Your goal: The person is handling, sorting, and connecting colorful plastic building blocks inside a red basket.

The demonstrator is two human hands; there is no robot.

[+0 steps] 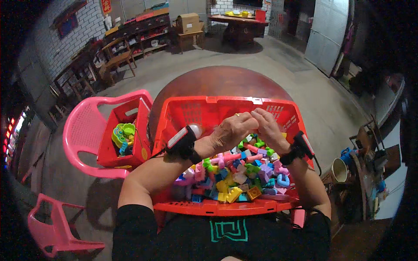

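Over the far part of a red plastic basket (226,209), my left hand (235,129) and my right hand (267,126) meet, fingertips close together. The fingers of both are bent and closed. Anything between them is hidden or too small to name. Below the hands lies a heap of toy building pieces (239,176) in many colours, blocks mixed with tube-shaped parts. A yellow block (234,194) and an orange square block (254,192) show near the basket's front. Each wrist wears a black strap with a small device.
The basket stands at a round brown table (222,80). To the left, a pink plastic chair (85,126) carries a red box (109,150) with green and yellow toys inside. Another pink chair (50,222) stands lower left. A pale bucket (339,169) is at the right.
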